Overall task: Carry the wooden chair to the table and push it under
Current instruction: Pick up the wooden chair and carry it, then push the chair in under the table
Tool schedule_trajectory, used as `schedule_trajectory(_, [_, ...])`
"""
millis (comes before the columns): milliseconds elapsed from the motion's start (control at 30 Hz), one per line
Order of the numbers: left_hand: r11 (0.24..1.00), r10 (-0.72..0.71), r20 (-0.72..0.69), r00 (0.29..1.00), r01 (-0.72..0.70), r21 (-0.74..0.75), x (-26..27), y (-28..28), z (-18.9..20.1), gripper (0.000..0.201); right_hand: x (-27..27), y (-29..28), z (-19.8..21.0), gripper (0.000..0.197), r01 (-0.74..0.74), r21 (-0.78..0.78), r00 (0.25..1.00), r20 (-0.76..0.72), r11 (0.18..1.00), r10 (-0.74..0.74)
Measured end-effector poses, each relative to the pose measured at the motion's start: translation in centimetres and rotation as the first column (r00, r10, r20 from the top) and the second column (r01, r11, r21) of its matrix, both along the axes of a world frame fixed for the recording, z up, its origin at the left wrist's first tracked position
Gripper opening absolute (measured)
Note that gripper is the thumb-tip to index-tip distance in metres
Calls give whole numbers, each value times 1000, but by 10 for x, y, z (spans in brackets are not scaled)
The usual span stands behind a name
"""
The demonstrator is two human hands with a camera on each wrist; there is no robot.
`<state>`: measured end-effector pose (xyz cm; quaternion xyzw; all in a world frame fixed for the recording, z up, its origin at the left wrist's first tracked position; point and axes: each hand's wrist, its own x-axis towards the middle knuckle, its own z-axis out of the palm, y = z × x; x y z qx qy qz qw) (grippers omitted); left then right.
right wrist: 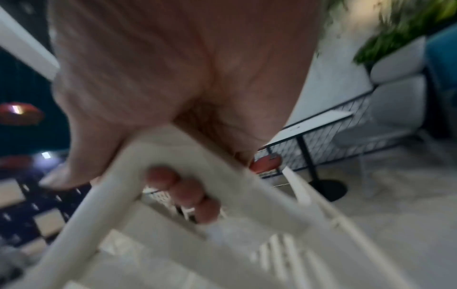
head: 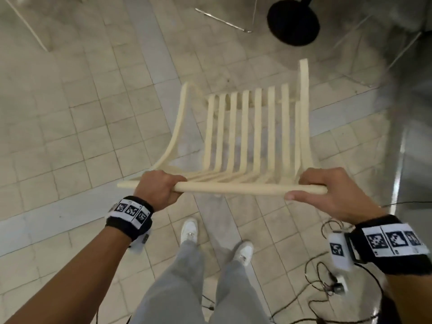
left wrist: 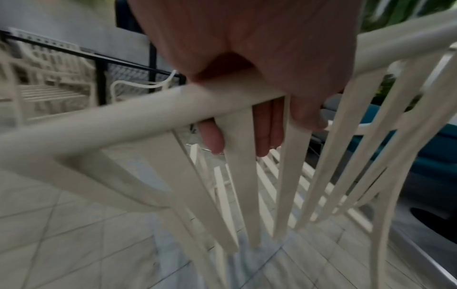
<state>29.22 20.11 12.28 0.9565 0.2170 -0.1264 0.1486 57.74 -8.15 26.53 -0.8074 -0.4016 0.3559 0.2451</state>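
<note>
Pale matt wooden chair [head: 245, 127] with smooth slats; matt beige tiled floor [head: 70, 127], dark grout lines.

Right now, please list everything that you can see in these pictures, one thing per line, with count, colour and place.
wooden chair: one, cream, in front of the person, held by its top rail
tiled floor: one, beige, under everything
round table base: one, black, on the floor ahead to the right
cables: several, black, on the floor at lower right
other chairs: at least two, cream, far left in the left wrist view
plants: green, by the wall
shoes: two, white, below the rail
left hand: fingers curled round the rail
right hand: grips the rail's right end
</note>
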Motion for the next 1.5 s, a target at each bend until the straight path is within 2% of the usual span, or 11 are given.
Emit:
schedule_trajectory(100, [992,-106,-71,992,110,66,33,-15,16,36,7,-51,-15,69,21,-128,996,90,992,-9])
schedule_trajectory(267, [936,-286,-150,946,310,168,82,-58,35,27,4,-125,-53,71,201,-242,975,142,949,-170])
schedule_trajectory(367, [909,-346,-204,916,382,170,102,-87,36,26,-5,-151,-74,75,304,-321,949,178,897,-259])
schedule_trajectory(533, [889,-363,-265,893,418,190,112,-112,28,27,-15,-172,-98,74,363,-378,930,196,852,-309])
schedule_trajectory(633, [886,-345,-288,894,411,216,111,-117,22,25,-20,-173,-108,72,317,-380,940,249,869,-234])
schedule_trajectory(767, [898,-308,-267,913,372,234,112,-120,16,24,-26,-177,-118,68,297,-305,907,387,905,-167])
schedule_trajectory(933, [919,-278,-221,935,326,223,119,-118,14,26,-37,-171,-125,74,353,-310,856,488,883,-171])
schedule_trajectory(1067, [922,-284,-240,928,333,199,122,-116,12,22,-67,-148,-134,91,433,-254,772,600,865,-210])
schedule_trajectory(1133, [923,-293,-232,928,337,184,120,-115,12,23,-82,-114,-136,92,384,-223,785,590,896,-189])
schedule_trajectory(1266, [929,-309,-215,927,342,141,120,-111,9,25,-97,-39,-138,93,250,-300,826,563,921,-40])
schedule_trajectory(1500, [934,-317,-194,928,341,105,136,-94,6,26,-70,-14,-140,102,154,-349,817,572,925,80])
